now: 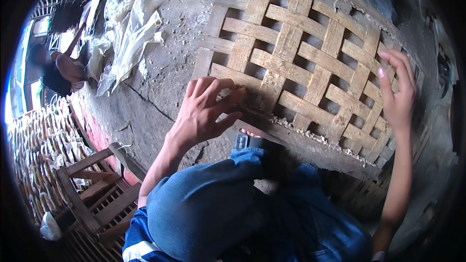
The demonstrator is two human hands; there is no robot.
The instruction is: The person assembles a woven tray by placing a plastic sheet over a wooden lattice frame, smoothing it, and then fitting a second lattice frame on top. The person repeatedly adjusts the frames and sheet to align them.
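Observation:
A woven bamboo panel (286, 63) with wide slats and square gaps lies tilted in front of me, in a worn wooden frame (310, 138). Crumbly pale residue clings along its near and far edges. At the near left edge, my left hand (206, 109) has its fingers bent, with thumb and forefinger closed about the rim; their tips are partly lost in shadow. My right hand (400, 87) is raised at the panel's right side, thumb and fingers apart and holding nothing. Whether its fingertips touch the slats, I cannot tell.
Crumpled clear plastic sheeting (128, 34) lies on the crumb-strewn grey floor (179, 29). Another person (68, 70) crouches at the far left. Below them are a slatted rack with many pale pieces (36, 155) and a wooden stool (97, 189). My knees are close under the panel.

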